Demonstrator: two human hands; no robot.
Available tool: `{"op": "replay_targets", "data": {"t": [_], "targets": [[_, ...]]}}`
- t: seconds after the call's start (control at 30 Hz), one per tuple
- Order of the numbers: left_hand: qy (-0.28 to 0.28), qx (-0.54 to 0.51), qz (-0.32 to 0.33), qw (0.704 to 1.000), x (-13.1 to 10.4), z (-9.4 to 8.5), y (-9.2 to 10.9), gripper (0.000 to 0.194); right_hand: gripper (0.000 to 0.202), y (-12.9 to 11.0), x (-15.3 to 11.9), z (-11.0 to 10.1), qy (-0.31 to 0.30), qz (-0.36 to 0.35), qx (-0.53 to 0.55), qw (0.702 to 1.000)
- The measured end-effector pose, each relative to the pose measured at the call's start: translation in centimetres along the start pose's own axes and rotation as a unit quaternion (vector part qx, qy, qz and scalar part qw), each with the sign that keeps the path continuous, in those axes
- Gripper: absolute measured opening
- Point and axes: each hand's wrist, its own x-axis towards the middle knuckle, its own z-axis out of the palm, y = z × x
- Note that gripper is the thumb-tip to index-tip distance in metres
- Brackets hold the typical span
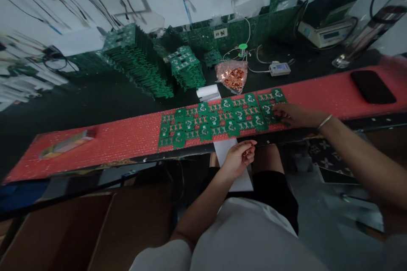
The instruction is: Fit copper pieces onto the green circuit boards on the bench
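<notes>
Green circuit boards [219, 120] lie side by side in rows on a pink bubble-wrap mat [127, 133]. Many of them carry small copper-coloured pieces. My right hand [288, 114], with a bracelet at the wrist, reaches over the boards at the right end, its fingertips close together at a board; whether something small is between them is hidden. In front of the bench edge, my left hand [240, 156] is palm up with curled fingers around small copper pieces [248, 150]. Behind the boards sits a clear bag of copper pieces [234, 77].
Tall stacks of green boards [136, 59] and a shorter stack [186, 67] stand behind the mat. A white roll [207, 92], a small meter [280, 68], a solder spool [243, 47] and a scale [327, 34] are farther back. A black phone [373, 87] lies at right.
</notes>
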Motion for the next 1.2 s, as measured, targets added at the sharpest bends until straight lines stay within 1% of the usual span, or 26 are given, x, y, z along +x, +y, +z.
{"op": "replay_targets", "data": {"t": [0.13,0.23,0.3,0.37,0.47,0.53,0.57,0.63,0.7,0.87,0.97,1.03,1.2], "targets": [[-0.006,0.0,0.002,1.0,-0.1,0.0,0.1,0.031,0.037,-0.2,-0.6,0.1,0.017,0.013,-0.01,1.0],[-0.004,-0.002,0.008,1.0,-0.2,-0.3,0.1,0.031,0.033,-1.0,-2.1,0.7,0.059,0.012,-0.046,0.997],[-0.002,-0.003,0.017,1.0,-0.1,-0.4,0.2,0.032,0.032,-1.7,-3.4,1.5,0.096,0.005,-0.098,0.991],[-0.001,-0.003,0.027,1.0,0.0,-0.4,0.1,0.033,0.035,-2.2,-4.8,2.8,0.131,-0.003,-0.155,0.979],[-0.005,-0.005,0.03,1.0,0.2,-0.3,-0.1,0.034,0.049,-2.7,-6.3,5.1,0.154,-0.022,-0.199,0.967],[-0.008,-0.008,0.03,0.999,0.4,-0.1,-0.2,0.033,0.057,-2.8,-6.7,6.2,0.166,-0.027,-0.19,0.967],[-0.01,-0.009,0.029,0.999,0.5,0.0,-0.3,0.033,0.057,-2.8,-6.7,6.4,0.179,-0.021,-0.177,0.968],[-0.013,-0.01,0.026,1.0,0.5,0.2,-0.4,0.033,0.052,-2.7,-6.6,6.5,0.212,-0.004,-0.134,0.968],[-0.017,-0.01,0.023,1.0,0.5,0.2,-0.5,0.034,0.048,-2.6,-6.4,6.0,0.234,0.01,-0.092,0.968],[-0.014,-0.007,0.03,0.999,0.4,-0.2,-0.6,0.034,0.04,-2.3,-5.4,3.9,0.207,0.001,-0.041,0.977],[-0.012,-0.007,0.029,0.999,0.5,-0.3,-0.6,0.033,0.038,-1.9,-4.4,2.6,0.159,-0.002,-0.018,0.987],[-0.015,-0.007,0.024,1.0,0.5,-0.2,-0.6,0.033,0.042,-1.5,-3.5,1.9,0.12,0.003,-0.014,0.993],[-0.013,-0.011,0.022,1.0,0.5,-0.2,-0.6,0.033,0.051,-1.1,-1.7,0.7,0.045,0.022,-0.018,0.999]]}}
